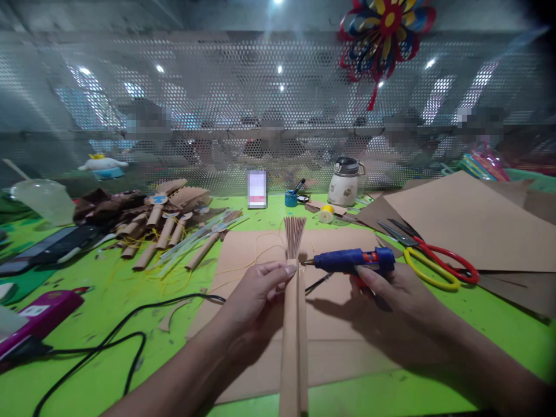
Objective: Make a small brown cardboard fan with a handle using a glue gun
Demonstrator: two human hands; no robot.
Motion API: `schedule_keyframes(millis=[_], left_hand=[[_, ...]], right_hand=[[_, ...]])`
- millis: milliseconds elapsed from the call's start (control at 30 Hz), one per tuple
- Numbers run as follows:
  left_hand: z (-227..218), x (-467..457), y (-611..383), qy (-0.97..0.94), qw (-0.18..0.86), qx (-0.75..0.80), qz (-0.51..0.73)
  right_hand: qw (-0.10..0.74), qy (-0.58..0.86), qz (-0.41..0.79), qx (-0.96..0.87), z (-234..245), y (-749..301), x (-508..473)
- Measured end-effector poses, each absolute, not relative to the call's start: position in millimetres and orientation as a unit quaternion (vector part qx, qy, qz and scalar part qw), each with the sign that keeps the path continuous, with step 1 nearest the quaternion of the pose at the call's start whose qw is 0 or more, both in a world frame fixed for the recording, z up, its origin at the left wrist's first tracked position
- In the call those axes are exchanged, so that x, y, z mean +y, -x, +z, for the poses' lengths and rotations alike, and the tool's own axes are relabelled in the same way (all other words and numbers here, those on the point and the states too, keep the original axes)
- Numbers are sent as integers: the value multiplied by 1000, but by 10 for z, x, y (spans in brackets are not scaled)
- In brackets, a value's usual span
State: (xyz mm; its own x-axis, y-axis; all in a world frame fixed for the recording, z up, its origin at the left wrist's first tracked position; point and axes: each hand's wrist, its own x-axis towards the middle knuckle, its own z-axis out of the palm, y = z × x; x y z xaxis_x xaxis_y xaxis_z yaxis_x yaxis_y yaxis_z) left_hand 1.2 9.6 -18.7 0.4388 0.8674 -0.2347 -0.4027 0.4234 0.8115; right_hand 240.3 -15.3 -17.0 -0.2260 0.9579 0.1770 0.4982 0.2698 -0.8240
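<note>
My left hand [260, 286] pinches a long folded strip of brown paper [292, 347], just below a bundle of narrow pleats [295, 234] that fans out at its top end. In my right hand [391, 284] is a blue hot glue gun [356, 259], gripped by its handle. Its nozzle points left and sits close beside the base of the pleats; whether it touches the paper I cannot tell. Under both hands lie flat sheets of brown paper [343, 347]. A yellow thread [243, 269] runs across the sheets near the pleats.
Scissors [434, 260] and large brown sheets [469, 220] lie at right. Paper fans with rolled handles [160, 226] are piled at left. A black cord [117, 324] crosses the green table near a purple power strip [47, 315]. A phone [257, 189] and bottle [344, 182] stand behind.
</note>
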Motion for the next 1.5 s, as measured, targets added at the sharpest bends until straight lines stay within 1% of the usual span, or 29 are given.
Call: schedule_keyframes(millis=[400,767,967,1167,1367,1500], left_hand=[[-230,134,33,-358,762,353,407],[-224,151,42,-368,756,359,406],[-227,174,46,-367,760,355,402],[-188,169,36,-369,757,351,411],[-166,151,19,-352,762,343,421],[-155,140,9,-353,762,342,422]], right_hand=[[355,522,319,-707,-173,-2424,-169],[324,507,332,-727,-155,-2440,-189],[336,506,327,-724,-132,-2405,-189],[302,515,341,-726,-93,-2389,-236],[330,507,317,-730,-119,-2383,-206],[309,512,339,-727,-111,-2391,-215]])
